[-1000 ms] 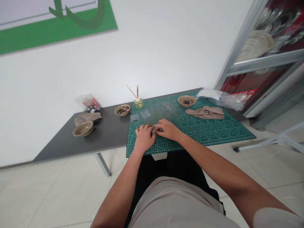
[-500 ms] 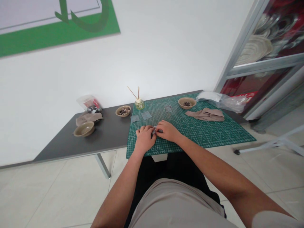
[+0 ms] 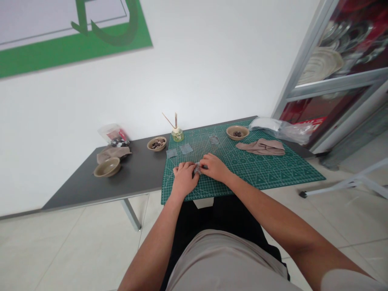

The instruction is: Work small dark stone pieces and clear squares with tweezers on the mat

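Note:
My left hand (image 3: pixel 184 178) and my right hand (image 3: pixel 215 167) meet low over the green cutting mat (image 3: pixel 251 161), near its front edge. Between their fingertips is a small greyish see-through plastic bag (image 3: pixel 197 168), mostly covered by the fingers. Both hands are closed on it, the right one pinching its right side. What the bag holds is too small to make out. Beyond the hands lie more flat little bags: one at the left (image 3: pixel 171 153), one beside it (image 3: pixel 186 148), and one farther right (image 3: pixel 214 139).
A bowl of small dark and pale pieces (image 3: pixel 157 143) stands left of a reed diffuser (image 3: pixel 177 133). Another bowl with dark pieces (image 3: pixel 238 132) is at the back right, near a brown cloth (image 3: pixel 263 146) and plastic packaging (image 3: pixel 280 127). A third bowl (image 3: pixel 107 167) is far left.
The fingertips have parted slightly, and a bit more of the small bag shows between them. Otherwise the hands stay in place; the camera view has shifted a little.

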The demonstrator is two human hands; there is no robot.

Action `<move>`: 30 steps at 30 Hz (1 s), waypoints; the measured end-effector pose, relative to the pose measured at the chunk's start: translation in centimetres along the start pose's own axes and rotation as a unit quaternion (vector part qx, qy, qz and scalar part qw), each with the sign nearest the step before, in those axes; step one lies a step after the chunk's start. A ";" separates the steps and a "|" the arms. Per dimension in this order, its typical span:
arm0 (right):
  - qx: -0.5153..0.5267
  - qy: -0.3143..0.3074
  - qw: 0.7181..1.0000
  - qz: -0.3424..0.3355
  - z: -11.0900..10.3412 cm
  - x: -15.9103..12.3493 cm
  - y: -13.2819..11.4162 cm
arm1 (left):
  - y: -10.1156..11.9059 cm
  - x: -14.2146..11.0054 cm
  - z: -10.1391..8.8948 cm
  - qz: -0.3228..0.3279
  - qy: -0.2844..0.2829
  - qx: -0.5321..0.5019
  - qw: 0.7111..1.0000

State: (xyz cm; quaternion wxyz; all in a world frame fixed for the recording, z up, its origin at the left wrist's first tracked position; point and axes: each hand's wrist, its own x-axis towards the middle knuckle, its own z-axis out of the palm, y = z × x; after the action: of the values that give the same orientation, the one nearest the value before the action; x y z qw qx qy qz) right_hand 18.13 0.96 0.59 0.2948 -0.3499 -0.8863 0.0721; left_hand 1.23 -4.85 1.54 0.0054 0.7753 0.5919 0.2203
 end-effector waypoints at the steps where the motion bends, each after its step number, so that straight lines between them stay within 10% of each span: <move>1: 0.005 -0.001 1.000 -0.006 0.0 0.0 0.0 | 0.0 0.0 0.0 -0.001 0.000 0.001 1.000; 30: -0.003 -0.029 1.000 -0.005 -0.2 -0.3 -0.4 | 0.3 0.1 -0.4 -0.010 -0.013 0.011 1.000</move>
State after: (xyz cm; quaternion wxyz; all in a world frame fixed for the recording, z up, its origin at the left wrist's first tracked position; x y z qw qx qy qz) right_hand 18.19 0.49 0.76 0.2684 -0.3444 -0.8962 0.0782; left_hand 1.42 -4.99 1.97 0.0069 0.7722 0.6017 0.2041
